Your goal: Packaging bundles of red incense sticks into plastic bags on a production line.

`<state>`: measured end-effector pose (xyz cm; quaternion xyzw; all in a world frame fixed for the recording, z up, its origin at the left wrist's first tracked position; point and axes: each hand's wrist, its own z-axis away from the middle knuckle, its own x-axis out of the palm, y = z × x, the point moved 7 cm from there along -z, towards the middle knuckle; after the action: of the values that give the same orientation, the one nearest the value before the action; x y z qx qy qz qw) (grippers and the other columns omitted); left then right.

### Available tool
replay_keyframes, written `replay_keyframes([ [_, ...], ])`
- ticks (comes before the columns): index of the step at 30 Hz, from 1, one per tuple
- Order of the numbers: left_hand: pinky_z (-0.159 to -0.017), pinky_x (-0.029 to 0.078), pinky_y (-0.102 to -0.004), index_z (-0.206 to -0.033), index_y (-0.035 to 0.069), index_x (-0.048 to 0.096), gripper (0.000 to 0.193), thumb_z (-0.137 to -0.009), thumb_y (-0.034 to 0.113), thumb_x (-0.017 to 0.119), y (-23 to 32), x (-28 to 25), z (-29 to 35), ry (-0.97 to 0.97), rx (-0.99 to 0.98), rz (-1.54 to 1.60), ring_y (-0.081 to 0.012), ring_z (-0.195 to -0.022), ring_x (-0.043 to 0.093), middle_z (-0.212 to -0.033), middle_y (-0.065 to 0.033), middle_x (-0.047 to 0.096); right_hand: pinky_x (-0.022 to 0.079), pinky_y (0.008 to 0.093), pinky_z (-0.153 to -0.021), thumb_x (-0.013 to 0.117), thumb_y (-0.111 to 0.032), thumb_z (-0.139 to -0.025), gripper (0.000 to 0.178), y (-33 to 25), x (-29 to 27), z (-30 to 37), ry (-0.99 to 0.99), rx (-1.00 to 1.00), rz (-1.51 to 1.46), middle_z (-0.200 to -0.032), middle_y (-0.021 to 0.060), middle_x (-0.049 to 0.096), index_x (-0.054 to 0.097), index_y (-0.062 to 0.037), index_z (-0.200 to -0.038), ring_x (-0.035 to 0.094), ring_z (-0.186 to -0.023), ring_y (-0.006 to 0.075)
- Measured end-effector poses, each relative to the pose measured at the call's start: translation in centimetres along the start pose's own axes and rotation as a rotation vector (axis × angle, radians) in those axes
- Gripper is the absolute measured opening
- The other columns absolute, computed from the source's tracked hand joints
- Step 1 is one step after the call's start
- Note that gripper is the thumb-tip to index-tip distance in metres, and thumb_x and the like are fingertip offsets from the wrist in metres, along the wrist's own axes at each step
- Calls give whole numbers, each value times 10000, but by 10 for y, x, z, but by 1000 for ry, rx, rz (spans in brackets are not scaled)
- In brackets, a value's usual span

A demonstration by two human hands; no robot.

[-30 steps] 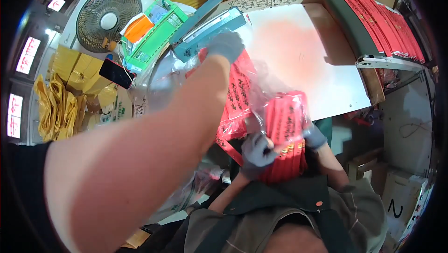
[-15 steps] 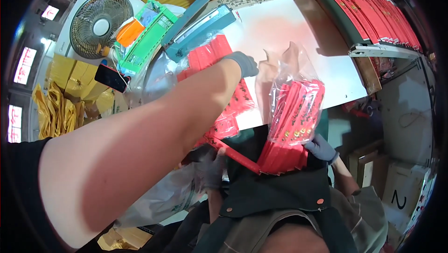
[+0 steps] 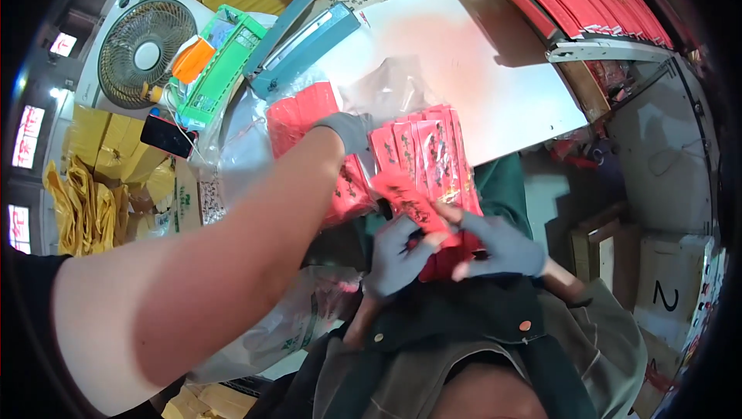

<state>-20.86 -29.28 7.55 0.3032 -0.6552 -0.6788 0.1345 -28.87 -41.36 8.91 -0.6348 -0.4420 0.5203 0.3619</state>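
Red packet (image 3: 403, 193) is tilted over the bagged stack's (image 3: 433, 148) near end, left hand (image 3: 393, 257) pinching it, and from my end I can't tell if the blurry right hand (image 3: 501, 246) grips or just touches, so a lopsided tug could crease it.

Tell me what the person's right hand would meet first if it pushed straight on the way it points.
The right hand points leftward and would first meet the red packet in front of it, perhaps touching it now; blur leaves the depth unclear. The left hand seems next.
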Motion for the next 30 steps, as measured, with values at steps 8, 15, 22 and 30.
replay_keyframes([
  [8, -645, 481, -319, -941, 47, 579, 236, -743, 101, 694, -15, -19, -6, 143, 256, -866, -228, -733, 608, -874, -85, 584, 444, 237, -554, 592, -300, -884, 299, 42, -40, 58, -148, 511, -238, -597, 52, 564, 607, -15, -971, 560, -580, 85],
  [15, -608, 460, -339, -831, 56, 592, 96, -750, 43, 643, -15, -10, -20, 215, 311, -399, -269, -687, 592, -750, -105, 596, 412, 294, -588, 659, -256, -832, 273, 97, 2, 48, 232, 424, -49, -667, 55, 513, 563, -4, -870, 463, -625, 112],
  [22, -611, 467, -382, -749, 82, 579, 228, -784, 300, 637, -48, -13, -1, -118, 107, -704, -290, -678, 576, -686, -86, 572, 415, 281, -772, 513, -199, -914, 250, 123, 8, 0, 710, 150, -232, -892, 83, 549, 506, 12, -1049, 489, -834, 126],
  [30, -590, 463, -322, -815, 32, 573, 158, -876, 175, 547, -84, -9, 29, -270, -320, 4, -183, -627, 579, -708, -82, 584, 435, 299, -767, 420, -345, -967, 404, 146, 18, 26, 160, 433, -267, -871, 86, 623, 594, 15, -1021, 495, -852, 94],
])
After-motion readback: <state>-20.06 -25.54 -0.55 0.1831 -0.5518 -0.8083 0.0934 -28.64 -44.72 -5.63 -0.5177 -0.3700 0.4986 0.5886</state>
